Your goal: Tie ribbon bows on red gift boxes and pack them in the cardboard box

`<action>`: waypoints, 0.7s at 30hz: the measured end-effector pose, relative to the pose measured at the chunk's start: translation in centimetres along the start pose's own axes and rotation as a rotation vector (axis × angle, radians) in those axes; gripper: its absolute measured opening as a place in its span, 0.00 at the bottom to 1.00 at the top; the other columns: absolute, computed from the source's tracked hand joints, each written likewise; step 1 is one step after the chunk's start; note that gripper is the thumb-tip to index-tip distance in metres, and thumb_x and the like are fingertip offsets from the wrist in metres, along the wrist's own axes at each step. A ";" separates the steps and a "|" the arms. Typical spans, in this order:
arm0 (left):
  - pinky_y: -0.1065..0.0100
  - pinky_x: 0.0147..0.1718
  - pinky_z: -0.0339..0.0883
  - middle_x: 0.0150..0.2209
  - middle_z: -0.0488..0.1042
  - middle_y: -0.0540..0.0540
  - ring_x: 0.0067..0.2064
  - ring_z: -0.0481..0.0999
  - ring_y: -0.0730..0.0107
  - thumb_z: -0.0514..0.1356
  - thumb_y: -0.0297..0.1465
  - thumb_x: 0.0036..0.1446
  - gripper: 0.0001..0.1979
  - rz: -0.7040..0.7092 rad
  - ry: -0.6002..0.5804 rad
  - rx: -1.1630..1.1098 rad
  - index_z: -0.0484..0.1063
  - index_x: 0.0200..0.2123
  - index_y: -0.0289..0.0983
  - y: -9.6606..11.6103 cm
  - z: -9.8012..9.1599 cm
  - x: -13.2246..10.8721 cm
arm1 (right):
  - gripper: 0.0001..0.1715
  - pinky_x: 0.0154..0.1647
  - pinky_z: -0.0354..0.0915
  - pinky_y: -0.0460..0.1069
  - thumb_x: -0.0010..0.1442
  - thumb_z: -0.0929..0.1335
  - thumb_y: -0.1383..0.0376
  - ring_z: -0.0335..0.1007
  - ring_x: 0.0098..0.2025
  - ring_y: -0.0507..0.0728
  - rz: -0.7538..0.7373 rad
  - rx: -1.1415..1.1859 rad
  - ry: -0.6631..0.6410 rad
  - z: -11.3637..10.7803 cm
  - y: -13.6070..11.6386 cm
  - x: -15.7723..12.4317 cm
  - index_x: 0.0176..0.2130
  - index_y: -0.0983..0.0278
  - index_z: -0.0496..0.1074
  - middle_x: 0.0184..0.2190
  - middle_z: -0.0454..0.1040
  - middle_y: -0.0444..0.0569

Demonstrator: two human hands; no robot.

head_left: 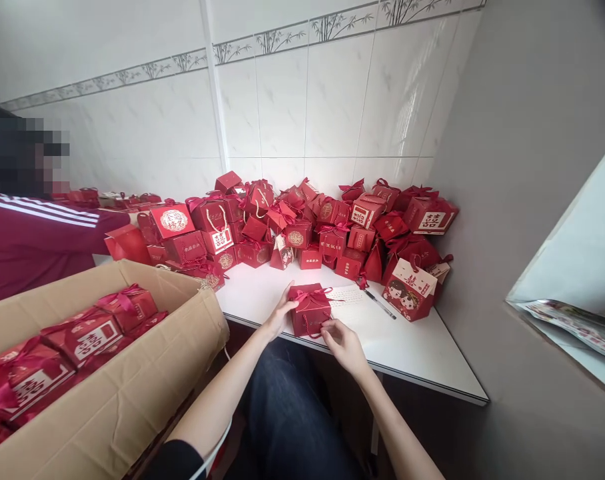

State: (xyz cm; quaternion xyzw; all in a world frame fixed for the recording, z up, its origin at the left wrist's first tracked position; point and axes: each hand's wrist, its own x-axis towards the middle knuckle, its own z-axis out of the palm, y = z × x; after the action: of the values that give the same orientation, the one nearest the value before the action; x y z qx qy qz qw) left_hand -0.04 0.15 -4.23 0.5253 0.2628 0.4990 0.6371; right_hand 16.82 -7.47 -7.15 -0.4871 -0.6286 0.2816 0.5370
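Observation:
A small red gift box [310, 308] with a pink ribbon bow on top stands near the front edge of the white table [422, 347]. My left hand [278, 315] grips its left side, thumb on the top edge. My right hand [342, 343] pinches at the box's lower right corner, fingers curled. Just behind the box lie a slip of paper with writing [346, 295] and a black pen [380, 304].
A heap of red gift boxes [302, 223] fills the back of the table against the tiled wall. An open cardboard carton [132, 393] at my left holds several ribboned red boxes. A person in a maroon striped top [37, 237] sits at far left. A grey wall closes the right.

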 end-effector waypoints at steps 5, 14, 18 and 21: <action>0.55 0.62 0.43 0.61 0.59 0.42 0.64 0.53 0.53 0.62 0.36 0.45 0.43 0.006 -0.058 -0.039 0.48 0.63 0.41 -0.3 -0.3 -0.3 | 0.14 0.35 0.69 0.52 0.57 0.65 0.55 0.72 0.32 0.57 -0.047 -0.087 0.016 -0.1 -0.2 -0.7 0.32 0.64 0.70 0.29 0.75 0.51; 0.56 0.62 0.44 0.64 0.52 0.49 0.64 0.50 0.53 0.58 0.32 0.39 0.43 0.003 -0.214 -0.074 0.50 0.63 0.45 -0.7 -2.3 -0.5 | 0.27 0.51 0.59 0.60 0.56 0.68 0.59 0.62 0.54 0.65 -0.645 -0.627 0.029 1.5 -4.7 1.6 0.54 0.66 0.62 0.48 0.69 0.59; 0.55 0.60 0.46 0.62 0.58 0.44 0.64 0.50 0.54 0.54 0.39 0.50 0.30 0.031 0.024 0.098 0.60 0.58 0.40 1.1 -2.3 -0.4 | 0.23 0.55 0.53 0.58 0.60 0.66 0.65 0.67 0.51 0.61 -0.611 -0.695 -0.009 2.8 -4.4 2.7 0.54 0.65 0.62 0.47 0.73 0.56; 0.58 0.58 0.50 0.55 0.66 0.43 0.61 0.58 0.57 0.54 0.37 0.56 0.16 0.059 0.149 0.417 0.69 0.47 0.39 3.1 -0.9 -0.3 | 0.13 0.52 0.56 0.56 0.59 0.67 0.70 0.71 0.45 0.58 -0.610 -0.607 0.115 3.3 -4.0 2.6 0.46 0.63 0.69 0.39 0.76 0.52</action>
State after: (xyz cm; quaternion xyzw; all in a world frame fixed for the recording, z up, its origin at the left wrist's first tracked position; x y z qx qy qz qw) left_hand -2.02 0.07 -1.68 0.6148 0.3911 0.4896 0.4789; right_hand 12.61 -6.05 -3.47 -0.4298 -0.7670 -0.1154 0.4623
